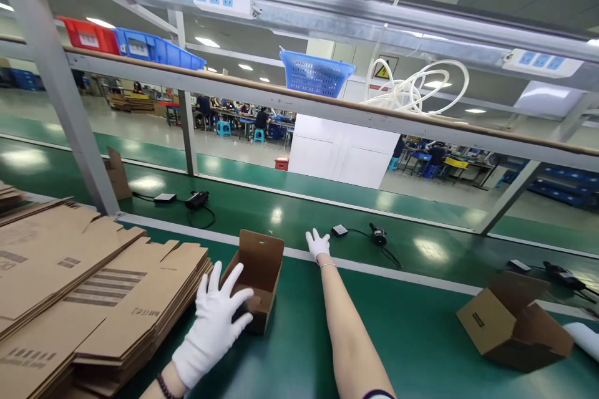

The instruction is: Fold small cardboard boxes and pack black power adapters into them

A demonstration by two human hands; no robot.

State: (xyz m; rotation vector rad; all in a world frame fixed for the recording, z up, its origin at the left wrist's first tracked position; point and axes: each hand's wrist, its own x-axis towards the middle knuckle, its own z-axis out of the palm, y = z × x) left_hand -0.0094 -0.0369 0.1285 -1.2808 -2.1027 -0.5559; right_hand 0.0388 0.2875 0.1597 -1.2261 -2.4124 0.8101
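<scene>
My left hand (213, 324), in a white glove, is open with its fingers spread. It is in front of an open cardboard box (259, 262) whose back flap stands up, and it covers part of that box; I cannot tell whether they touch. Farther off, my right hand (318, 245), gloved too, reaches over the pale strip at the belt's edge, its fingers apart and nothing in them. Just right of its fingertips lies a small flat device with a white label (340, 230), wired to a black device (378, 234) with a dark cable.
Stacked flattened cartons (116, 299) fill the left side. A second open carton (512, 324) stands at the right. Another wired black device (196, 199) lies on the green belt (262, 199). A metal shelf rail (290, 96) crosses above, holding a blue basket (318, 73) and white tubing (416, 90).
</scene>
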